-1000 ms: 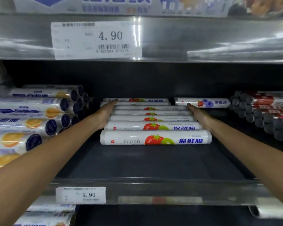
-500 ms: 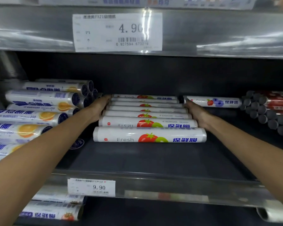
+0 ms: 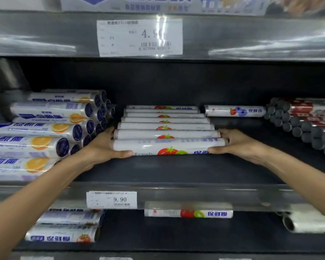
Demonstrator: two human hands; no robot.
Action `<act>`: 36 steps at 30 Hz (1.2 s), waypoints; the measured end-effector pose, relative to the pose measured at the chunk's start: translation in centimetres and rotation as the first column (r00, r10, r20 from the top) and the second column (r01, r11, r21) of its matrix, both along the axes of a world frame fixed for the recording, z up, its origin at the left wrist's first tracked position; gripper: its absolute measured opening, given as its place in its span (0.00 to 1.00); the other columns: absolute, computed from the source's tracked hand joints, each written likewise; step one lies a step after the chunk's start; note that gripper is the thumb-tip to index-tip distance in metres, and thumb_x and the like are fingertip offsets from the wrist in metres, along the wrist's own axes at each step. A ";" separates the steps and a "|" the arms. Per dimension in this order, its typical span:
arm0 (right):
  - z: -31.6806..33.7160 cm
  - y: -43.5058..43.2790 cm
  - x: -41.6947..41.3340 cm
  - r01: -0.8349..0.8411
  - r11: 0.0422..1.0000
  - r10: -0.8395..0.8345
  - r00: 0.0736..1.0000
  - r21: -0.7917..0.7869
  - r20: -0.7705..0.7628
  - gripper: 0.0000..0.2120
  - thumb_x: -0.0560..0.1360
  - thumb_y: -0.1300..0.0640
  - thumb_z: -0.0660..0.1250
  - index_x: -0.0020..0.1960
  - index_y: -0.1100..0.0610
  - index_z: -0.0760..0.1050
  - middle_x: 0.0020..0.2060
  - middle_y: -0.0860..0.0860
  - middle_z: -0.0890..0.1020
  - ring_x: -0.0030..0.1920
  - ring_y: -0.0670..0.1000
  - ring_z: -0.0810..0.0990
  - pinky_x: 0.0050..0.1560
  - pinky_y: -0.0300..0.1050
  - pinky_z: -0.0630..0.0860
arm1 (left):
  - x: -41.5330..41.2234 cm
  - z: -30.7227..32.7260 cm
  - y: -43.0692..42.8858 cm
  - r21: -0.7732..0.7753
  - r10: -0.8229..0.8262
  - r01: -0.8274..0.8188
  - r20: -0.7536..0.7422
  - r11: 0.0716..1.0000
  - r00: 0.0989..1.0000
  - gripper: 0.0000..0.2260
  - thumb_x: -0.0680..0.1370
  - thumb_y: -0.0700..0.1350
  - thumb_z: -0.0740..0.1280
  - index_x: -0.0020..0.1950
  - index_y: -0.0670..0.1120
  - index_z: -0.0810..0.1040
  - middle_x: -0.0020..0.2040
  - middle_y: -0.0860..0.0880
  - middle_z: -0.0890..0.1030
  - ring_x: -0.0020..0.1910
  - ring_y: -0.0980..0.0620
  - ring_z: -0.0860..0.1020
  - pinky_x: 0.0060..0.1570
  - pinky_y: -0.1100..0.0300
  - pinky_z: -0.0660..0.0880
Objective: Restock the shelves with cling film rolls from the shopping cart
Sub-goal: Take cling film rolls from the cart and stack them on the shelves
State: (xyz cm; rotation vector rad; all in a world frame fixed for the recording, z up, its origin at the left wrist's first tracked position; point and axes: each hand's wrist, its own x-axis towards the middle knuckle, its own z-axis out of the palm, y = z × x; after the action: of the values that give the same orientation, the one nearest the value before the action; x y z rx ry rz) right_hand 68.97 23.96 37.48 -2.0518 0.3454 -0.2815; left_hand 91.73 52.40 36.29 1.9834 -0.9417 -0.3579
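Our left hand (image 3: 104, 147) and right hand (image 3: 238, 145) grip the ends of the front roll (image 3: 169, 146), thumbs in front, fingers curled behind. Roll sits mid-shelf (image 3: 158, 171), against the next one. To do it well, we'd press both ends evenly so neither skews. Count: seven tomato rolls in the row (image 3: 163, 126); one blueberry roll (image 3: 235, 111) back right.
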 end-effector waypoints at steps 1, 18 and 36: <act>-0.1 0.1 0.3 0.025 1.000 -0.025 1.000 0.002 0.008 0.24 0.69 0.67 0.73 0.63 0.57 0.74 0.56 0.48 0.81 0.50 0.36 0.80 0.48 0.26 0.73 | 0.3 -0.1 0.0 -0.004 0.029 -0.029 0.003 1.000 1.000 0.44 0.60 0.50 0.81 0.71 0.45 0.65 0.60 0.54 0.76 0.60 0.56 0.74 0.58 0.68 0.68; -0.3 -0.4 1.5 0.062 0.992 -0.058 0.998 0.113 -0.033 0.30 0.65 0.69 0.75 0.63 0.51 0.72 0.55 0.45 0.81 0.52 0.37 0.80 0.47 0.26 0.74 | 1.0 -0.7 -0.6 -0.149 0.144 -0.140 0.018 0.979 0.989 0.27 0.69 0.41 0.75 0.66 0.43 0.70 0.54 0.51 0.76 0.52 0.55 0.74 0.42 0.74 0.67; 0.8 -3.7 7.4 0.184 0.889 -0.174 0.983 0.419 -0.063 0.17 0.78 0.47 0.61 0.62 0.54 0.73 0.55 0.53 0.82 0.54 0.50 0.81 0.51 0.44 0.76 | 1.3 -0.4 -1.0 -0.099 0.081 -0.079 0.021 0.992 0.996 0.38 0.63 0.36 0.79 0.69 0.45 0.64 0.53 0.58 0.73 0.51 0.61 0.72 0.41 0.82 0.67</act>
State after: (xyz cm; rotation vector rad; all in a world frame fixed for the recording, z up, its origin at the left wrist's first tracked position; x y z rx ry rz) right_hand 76.40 20.29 38.23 -1.5959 0.5619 -0.2679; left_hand 93.00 51.39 35.85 1.9335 -0.8757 -0.2379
